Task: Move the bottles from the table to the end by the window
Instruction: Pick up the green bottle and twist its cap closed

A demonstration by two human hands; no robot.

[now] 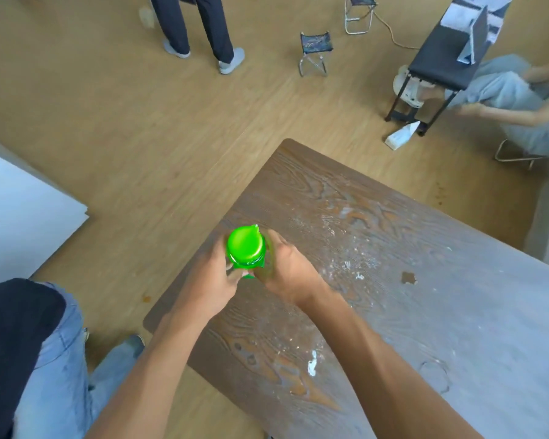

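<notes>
Bottle: a bright green bottle (245, 248), seen from above so that its round cap fills most of its outline; it stands upright over the left part of the table, near that table's left edge. Whether its base rests on the wood or is lifted clear cannot be told, since both hands cover the lower part.
Left hand: the left hand (214, 280) is closed around the bottle's left side, fingers curled against the green body just under the cap.
Right hand: the right hand (287, 269) wraps the bottle's right side, its fingers pressed to it from the far side and its thumb nearer the camera; the two hands nearly meet below the cap.
Table: a dark wood-grain table (425, 312), scuffed with white smears and a pale grey worn patch toward the right; a small brown chip lies well to the right of the hands.
Wearer: jeans (54, 375) and a dark top show at lower left, beside the table.
Floor: light wooden boards (124, 128) with a white panel (19, 210) lying at the left.
Farther off: a standing person's dark trouser legs (197, 23), two small folding stools (314, 52), a black bench (441, 58), and a seated person (514, 99) at the right edge.
</notes>
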